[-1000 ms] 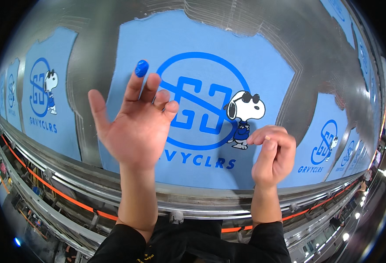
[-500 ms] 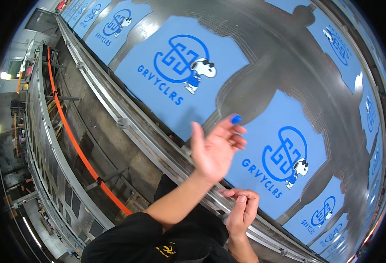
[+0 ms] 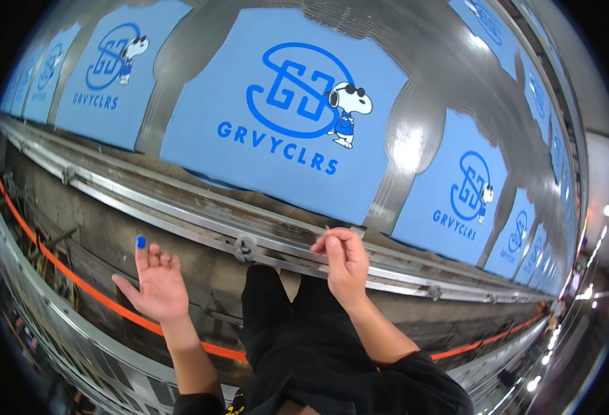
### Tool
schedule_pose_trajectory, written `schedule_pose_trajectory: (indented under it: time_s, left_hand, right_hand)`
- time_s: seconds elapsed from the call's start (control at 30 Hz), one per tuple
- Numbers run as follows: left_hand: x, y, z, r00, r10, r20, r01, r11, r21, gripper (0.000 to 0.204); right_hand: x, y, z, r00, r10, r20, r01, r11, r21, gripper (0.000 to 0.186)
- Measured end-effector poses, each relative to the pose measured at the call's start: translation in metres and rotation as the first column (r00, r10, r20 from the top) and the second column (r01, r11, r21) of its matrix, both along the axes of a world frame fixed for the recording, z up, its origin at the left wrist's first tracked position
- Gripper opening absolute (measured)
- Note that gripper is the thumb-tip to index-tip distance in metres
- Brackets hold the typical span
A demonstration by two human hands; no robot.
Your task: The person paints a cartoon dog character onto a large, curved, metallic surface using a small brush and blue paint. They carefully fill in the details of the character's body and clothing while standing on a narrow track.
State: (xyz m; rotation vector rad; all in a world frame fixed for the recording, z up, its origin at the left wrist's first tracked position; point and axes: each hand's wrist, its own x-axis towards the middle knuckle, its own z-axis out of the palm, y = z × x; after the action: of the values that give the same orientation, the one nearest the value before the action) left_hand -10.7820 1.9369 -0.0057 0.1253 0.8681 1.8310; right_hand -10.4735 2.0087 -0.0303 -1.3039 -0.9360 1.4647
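Note:
My left hand is raised palm up over the gap before the table, its fingers spread and nothing in it. A blue cover or smear sits on one fingertip. By the table's front edge, my right hand has its fingers curled and the thumb pressed to them; whatever they pinch, if anything, is too small to make out. Just beyond it lies a light blue shirt-shaped fabric piece, flat, with a darker blue emblem, lettering and a cartoon dog in sunglasses. Neither hand touches the fabric.
Similar printed pieces lie in a row along the long, shiny grey table. A metal rail with clamp-like stops runs along its front. Behind me stretch an orange bar and another long metal frame.
My view has turned and shifted along the table. My left hand has swung left, away from the fabric pieces, still open. My right hand stays curled near the rail.

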Motion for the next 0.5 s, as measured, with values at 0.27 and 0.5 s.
schedule_pose_trajectory:
  time_s: [0.27,0.5]
  left_hand:
    - [-0.036,0.080,0.010,0.983,-0.182,0.026,0.177,0.976,0.131,0.076]
    - [0.003,0.219,-0.016,0.931,-0.356,0.084,0.320,0.903,0.288,0.083]
  right_hand:
    - [-0.023,0.043,0.009,0.904,-0.078,0.420,0.009,0.986,0.164,0.008]
    - [0.024,0.122,-0.017,0.738,-0.248,0.627,-0.017,0.922,0.386,0.010]
